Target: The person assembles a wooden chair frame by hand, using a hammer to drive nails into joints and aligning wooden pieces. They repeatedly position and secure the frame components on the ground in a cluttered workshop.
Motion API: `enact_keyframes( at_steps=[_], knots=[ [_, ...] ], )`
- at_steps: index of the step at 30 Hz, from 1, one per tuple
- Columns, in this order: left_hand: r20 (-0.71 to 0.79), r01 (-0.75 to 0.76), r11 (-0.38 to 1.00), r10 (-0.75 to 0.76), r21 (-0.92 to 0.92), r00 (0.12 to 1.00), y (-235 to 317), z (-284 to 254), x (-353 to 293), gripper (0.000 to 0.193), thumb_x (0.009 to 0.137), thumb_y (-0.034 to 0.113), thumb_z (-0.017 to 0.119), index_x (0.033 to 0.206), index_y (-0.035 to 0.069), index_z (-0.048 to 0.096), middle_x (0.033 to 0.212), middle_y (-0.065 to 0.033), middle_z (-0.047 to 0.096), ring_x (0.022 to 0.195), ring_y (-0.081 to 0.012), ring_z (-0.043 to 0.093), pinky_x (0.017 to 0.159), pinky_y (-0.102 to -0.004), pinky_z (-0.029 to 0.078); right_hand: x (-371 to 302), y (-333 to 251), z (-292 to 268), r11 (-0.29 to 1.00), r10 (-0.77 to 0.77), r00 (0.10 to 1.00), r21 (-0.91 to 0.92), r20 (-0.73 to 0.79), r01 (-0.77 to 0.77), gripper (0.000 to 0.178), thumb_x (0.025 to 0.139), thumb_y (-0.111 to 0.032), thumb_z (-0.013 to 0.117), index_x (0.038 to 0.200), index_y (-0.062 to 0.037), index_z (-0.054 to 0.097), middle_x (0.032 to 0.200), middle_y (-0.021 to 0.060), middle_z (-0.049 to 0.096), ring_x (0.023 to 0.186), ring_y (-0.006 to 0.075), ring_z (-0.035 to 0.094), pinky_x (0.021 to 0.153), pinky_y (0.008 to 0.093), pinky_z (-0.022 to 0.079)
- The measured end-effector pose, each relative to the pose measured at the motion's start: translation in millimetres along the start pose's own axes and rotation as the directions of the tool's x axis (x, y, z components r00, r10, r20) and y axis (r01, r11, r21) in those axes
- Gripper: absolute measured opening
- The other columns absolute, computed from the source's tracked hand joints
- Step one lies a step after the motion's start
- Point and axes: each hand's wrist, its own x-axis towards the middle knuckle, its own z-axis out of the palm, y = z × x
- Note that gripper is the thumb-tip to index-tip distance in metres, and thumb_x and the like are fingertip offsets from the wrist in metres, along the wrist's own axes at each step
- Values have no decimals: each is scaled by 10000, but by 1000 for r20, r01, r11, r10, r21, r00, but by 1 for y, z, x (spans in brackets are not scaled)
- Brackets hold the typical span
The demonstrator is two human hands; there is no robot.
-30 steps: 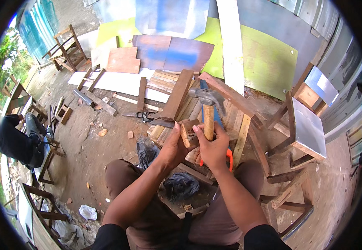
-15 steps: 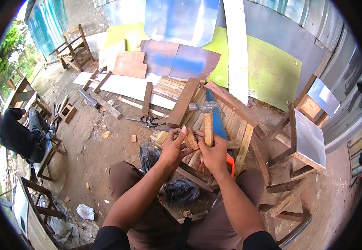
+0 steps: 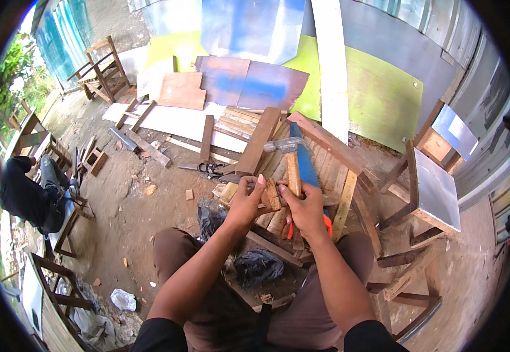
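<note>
My left hand (image 3: 246,202) pinches a small rough brown wood piece (image 3: 272,196) between thumb and fingers. Close beside it, my right hand (image 3: 306,212) is closed around the wooden handle of a claw hammer (image 3: 293,172), whose metal head points up and away from me. Both hands are over a low slatted wooden bench top (image 3: 344,202) in front of my knees. Behind the hammer lies a handsaw (image 3: 305,161) with a blue blade; its orange handle is partly hidden by my right hand. A thick brown wood block (image 3: 259,144) rests across the slats.
Black plastic bags (image 3: 258,267) lie around the bench's near side. Pliers (image 3: 211,169) and wood offcuts are on the ground to the left. Wooden chair frames (image 3: 437,193) stand at right. A person (image 3: 26,190) sits at far left. Painted sheets (image 3: 384,94) lean at the back.
The hammer has tilted slightly, its head shifting a little left. Both hands keep their hold, with the wood piece turned slightly. The view has shifted a little.
</note>
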Motion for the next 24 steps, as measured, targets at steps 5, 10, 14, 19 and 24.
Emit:
enact_keyframes(
  at_steps=[5, 10, 14, 19, 24],
  knots=[
    [-74, -50, 995, 56, 86, 996, -4, 2, 1, 514, 1033, 486, 615, 1233, 72, 384, 1156, -157, 548, 1052, -237, 626, 765, -426, 651, -3, 1, 3, 1000, 23, 998, -3, 54, -23, 301, 968, -263, 756, 1034, 26, 702, 709, -10, 606, 466, 53, 484, 406, 250, 384],
    [-15, -161, 981, 164, 111, 986, -6, 3, -1, 438, 1039, 331, 655, 1236, 75, 359, 1105, -141, 581, 940, -220, 661, 725, -384, 638, 0, -6, 0, 996, 37, 999, 82, -10, -36, 271, 968, -230, 747, 998, 31, 684, 743, 3, 614, 467, 58, 479, 412, 250, 385],
    [13, -332, 901, 342, 280, 939, -7, 4, -1, 344, 1057, 215, 628, 1261, 79, 387, 1069, -125, 630, 907, -187, 673, 709, -358, 615, 3, -9, -8, 988, 49, 998, 145, -42, -42, 209, 981, -157, 701, 1038, 36, 646, 786, 36, 620, 450, 75, 475, 406, 249, 381],
    [-36, -309, 933, 321, 186, 946, 6, -6, 6, 245, 1120, 243, 473, 1314, 104, 417, 1094, -148, 648, 924, -229, 694, 802, -395, 627, 1, -9, -11, 981, 32, 999, 191, -9, -30, 193, 1003, -160, 665, 1053, 22, 624, 829, 85, 655, 427, 95, 480, 396, 249, 376],
    [45, -173, 974, 182, -149, 982, 15, -14, 8, 227, 1110, 118, 396, 1333, 106, 437, 1145, -173, 630, 948, -309, 710, 833, -448, 644, -1, -12, -8, 989, 32, 999, 141, 32, -36, 229, 1027, -197, 640, 1051, 31, 627, 804, 131, 678, 414, 96, 478, 384, 248, 366]
  ],
)
